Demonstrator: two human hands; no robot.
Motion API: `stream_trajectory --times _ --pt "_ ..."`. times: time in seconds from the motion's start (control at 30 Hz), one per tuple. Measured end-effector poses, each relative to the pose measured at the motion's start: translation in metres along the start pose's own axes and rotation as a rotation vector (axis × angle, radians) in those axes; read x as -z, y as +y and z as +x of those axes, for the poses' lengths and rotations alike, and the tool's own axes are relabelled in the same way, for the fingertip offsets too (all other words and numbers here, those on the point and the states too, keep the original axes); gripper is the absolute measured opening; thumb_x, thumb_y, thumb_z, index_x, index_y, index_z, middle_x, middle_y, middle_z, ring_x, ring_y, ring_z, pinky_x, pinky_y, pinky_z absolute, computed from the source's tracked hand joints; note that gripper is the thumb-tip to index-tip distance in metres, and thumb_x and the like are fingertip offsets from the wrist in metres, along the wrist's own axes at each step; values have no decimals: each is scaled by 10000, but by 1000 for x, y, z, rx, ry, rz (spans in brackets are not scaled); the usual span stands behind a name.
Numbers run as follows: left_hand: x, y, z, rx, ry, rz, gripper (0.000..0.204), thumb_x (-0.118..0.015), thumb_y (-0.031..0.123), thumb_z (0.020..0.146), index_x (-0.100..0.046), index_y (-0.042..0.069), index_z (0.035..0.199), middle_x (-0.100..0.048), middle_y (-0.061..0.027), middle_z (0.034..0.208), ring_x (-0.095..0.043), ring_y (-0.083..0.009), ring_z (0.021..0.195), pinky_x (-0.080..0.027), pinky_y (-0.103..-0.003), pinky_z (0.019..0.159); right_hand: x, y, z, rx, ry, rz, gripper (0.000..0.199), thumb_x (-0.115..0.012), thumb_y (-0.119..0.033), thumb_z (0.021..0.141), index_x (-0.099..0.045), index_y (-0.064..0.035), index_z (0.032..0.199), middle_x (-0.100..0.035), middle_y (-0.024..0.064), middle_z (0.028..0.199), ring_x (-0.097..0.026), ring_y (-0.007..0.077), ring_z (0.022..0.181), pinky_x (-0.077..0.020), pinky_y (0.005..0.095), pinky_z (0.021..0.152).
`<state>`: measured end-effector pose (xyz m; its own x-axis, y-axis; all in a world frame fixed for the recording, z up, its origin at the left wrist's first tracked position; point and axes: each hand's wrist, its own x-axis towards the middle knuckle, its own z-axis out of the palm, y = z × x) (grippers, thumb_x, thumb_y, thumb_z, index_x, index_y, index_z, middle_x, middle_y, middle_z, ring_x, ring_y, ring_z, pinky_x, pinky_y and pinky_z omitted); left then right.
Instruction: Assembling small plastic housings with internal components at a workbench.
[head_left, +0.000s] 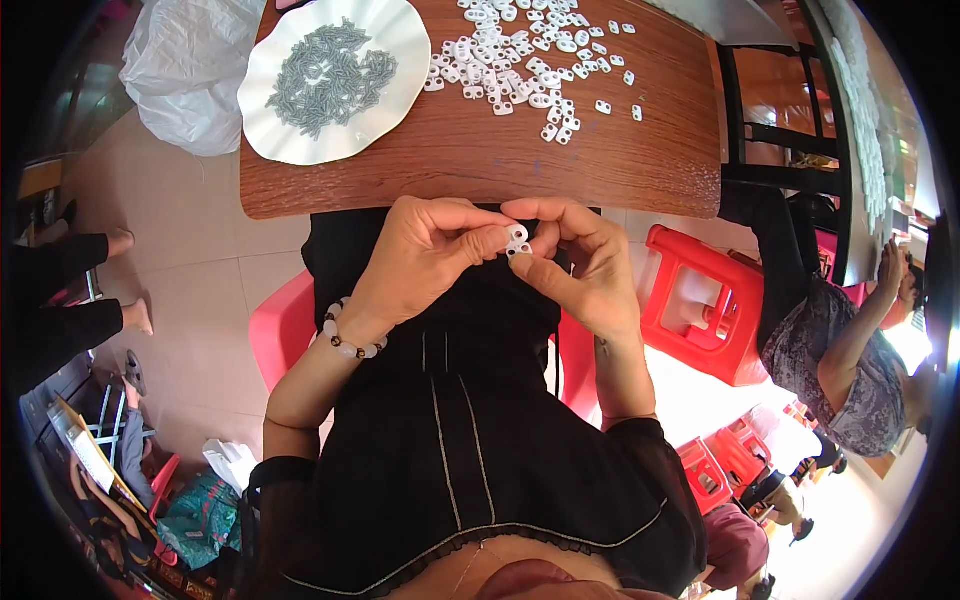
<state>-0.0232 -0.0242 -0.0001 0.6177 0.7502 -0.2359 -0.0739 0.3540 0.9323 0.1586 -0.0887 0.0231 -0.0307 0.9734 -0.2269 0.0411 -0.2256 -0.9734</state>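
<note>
Just beyond the table's near edge, over my lap, my left hand and my right hand meet fingertip to fingertip. Between them is a small white plastic piece with round holes. My left thumb and forefinger pinch its upper part. My right thumb and fingers close on the lower part, where what looks like a second white piece shows; the fingertips partly hide the join. On the table lies a loose pile of similar white two-hole pieces. Left of it, small grey pins are heaped in a white scalloped plate.
The brown wooden table spans the view ahead. A white plastic bag lies beyond its left side. Red stools stand at the right, near another person at a second table. At the far left, another person's bare feet show.
</note>
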Motion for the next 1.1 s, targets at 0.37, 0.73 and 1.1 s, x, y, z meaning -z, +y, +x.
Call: stream_trajectory --times 0.37,0.73,1.1 --pt "-3 -3 2 -135 59 80 127 -665 44 869 -707 -23 969 -669 -71 824 -609 -97 754 -484 -223 667 0 4 0 28 57 33 352 -681 15 788 -626 -17 1135 -590 -36 736 -510 35 705 -425 200 716" --pt "6 -21 24 -100 198 69 184 -664 117 884 -705 -17 1004 -693 -84 873 -613 -113 762 -484 -236 664 2 10 11 82 193 -57 281 -694 -12 790 -653 -6 1068 -621 -18 747 -544 50 716 -445 212 722" --pt "7 -17 25 4 178 -139 236 -675 165 888 -694 -26 1025 -695 -78 851 -604 -86 739 -488 -214 673 2 12 23 177 239 -278 157 -702 -35 822 -678 12 970 -640 -9 810 -551 54 744 -446 207 714"
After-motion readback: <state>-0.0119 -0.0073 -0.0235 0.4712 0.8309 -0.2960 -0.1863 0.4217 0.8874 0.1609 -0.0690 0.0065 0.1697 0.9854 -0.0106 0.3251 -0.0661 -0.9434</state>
